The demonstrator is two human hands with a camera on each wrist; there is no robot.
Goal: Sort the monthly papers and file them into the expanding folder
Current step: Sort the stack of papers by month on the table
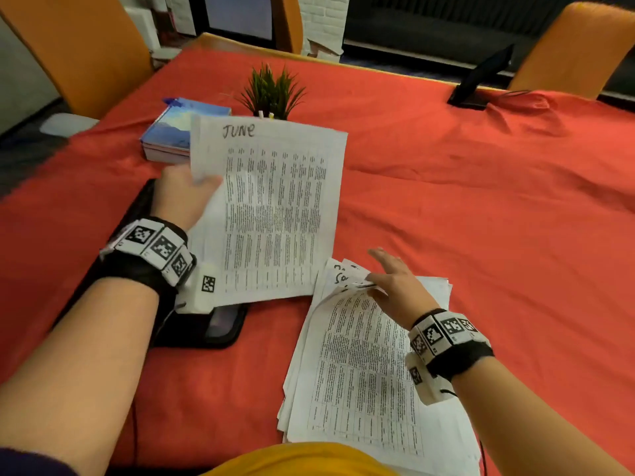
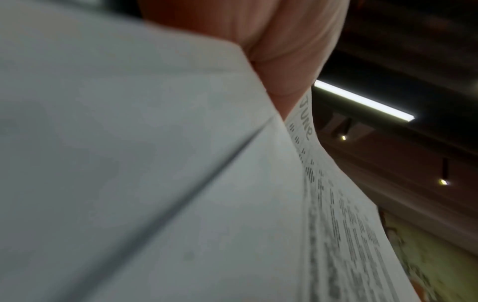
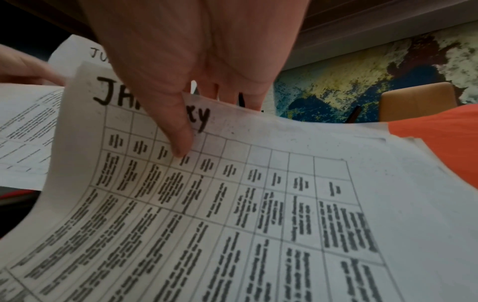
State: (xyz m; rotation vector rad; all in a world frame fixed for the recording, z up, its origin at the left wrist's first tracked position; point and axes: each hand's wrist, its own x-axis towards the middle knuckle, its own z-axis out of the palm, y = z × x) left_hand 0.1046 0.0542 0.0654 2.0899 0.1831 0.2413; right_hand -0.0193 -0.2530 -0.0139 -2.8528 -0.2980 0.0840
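My left hand (image 1: 202, 182) grips the left edge of a few printed sheets, the front one headed JUNE (image 1: 275, 207), and holds them tilted above the black expanding folder (image 1: 206, 328). In the left wrist view a finger (image 2: 284, 51) lies against the JUNE sheet (image 2: 336, 204). My right hand (image 1: 381, 281) pinches the top edge of the uppermost sheet of the paper stack (image 1: 360, 372) near the table's front. That sheet is headed JANUARY (image 3: 258, 204); the thumb (image 3: 181, 139) lies on it and the fingers are behind it. Most of the folder is hidden by my left arm and the sheets.
A red cloth (image 1: 446, 201) covers the table. Stacked blue books (image 1: 171, 132) and a small potted plant (image 1: 271, 94) stand behind the JUNE sheet. A dark propped-up device (image 1: 481, 80) sits at the far right edge. Orange chairs (image 1: 79, 46) (image 1: 577, 46) flank the table.
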